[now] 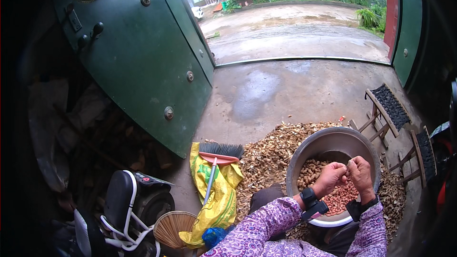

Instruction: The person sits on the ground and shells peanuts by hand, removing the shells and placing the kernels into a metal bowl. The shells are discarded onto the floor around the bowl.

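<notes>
Above a large metal basin [298,150], my left hand [331,177] and my right hand [361,174] meet at the fingertips. Both thumbs and forefingers are pinched together on what looks like a peanut, mostly hidden by the fingers. Below them, on the near side of the basin, lies a heap of shelled red-skinned peanuts [339,200]. Unshelled peanuts [310,173] are gathered at the basin's left side. Part of the basin's contents is covered by my hands and wrists.
Empty peanut shells [266,160] are spread around the basin. On the left lie a yellow woven sack [223,189], a broom [217,157] and a blue plastic bag [214,236]. Two folding stools [389,109] [423,153] stand at right. A green metal door [142,50] stands ajar beside the doorway.
</notes>
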A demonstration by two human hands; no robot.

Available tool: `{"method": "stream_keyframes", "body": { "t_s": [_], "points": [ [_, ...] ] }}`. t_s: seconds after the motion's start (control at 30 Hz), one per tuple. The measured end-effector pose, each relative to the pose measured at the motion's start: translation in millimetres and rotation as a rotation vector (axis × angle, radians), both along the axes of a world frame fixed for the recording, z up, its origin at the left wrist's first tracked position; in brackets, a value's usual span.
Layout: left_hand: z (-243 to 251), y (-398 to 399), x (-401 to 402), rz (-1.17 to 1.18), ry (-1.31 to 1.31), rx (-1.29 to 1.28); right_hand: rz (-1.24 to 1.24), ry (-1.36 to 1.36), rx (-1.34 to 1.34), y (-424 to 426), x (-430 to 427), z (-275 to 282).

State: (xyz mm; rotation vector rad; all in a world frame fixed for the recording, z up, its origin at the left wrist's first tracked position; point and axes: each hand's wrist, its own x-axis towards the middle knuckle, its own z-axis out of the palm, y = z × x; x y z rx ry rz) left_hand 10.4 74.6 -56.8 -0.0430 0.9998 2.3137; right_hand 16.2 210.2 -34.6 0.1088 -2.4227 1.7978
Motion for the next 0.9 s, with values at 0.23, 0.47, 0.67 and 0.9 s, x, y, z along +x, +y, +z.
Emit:
{"method": "stream_keyframes", "body": {
  "t_s": [0.23, 0.47, 0.67, 0.9],
  "points": [
    [4.9, -1.9, 1.6, 0.015, 0.025, -0.024, -0.008, -0.019, -0.074, -3.1, 1.4, 3.3],
    [4.7, -1.2, 2.3, 0.011, 0.074, -0.053, -0.011, -0.019, -0.068, -1.5, 0.3, 1.7],
    [5.9, -1.4, 1.3, -0.007, 0.064, -0.046, -0.003, -0.021, -0.084, -2.1, 0.9, 2.5],
    [5.8, -3.2, 0.7, -0.025, 0.041, -0.053, -0.018, -0.001, -0.051, -1.2, 0.8, 0.4]
  ]
}}
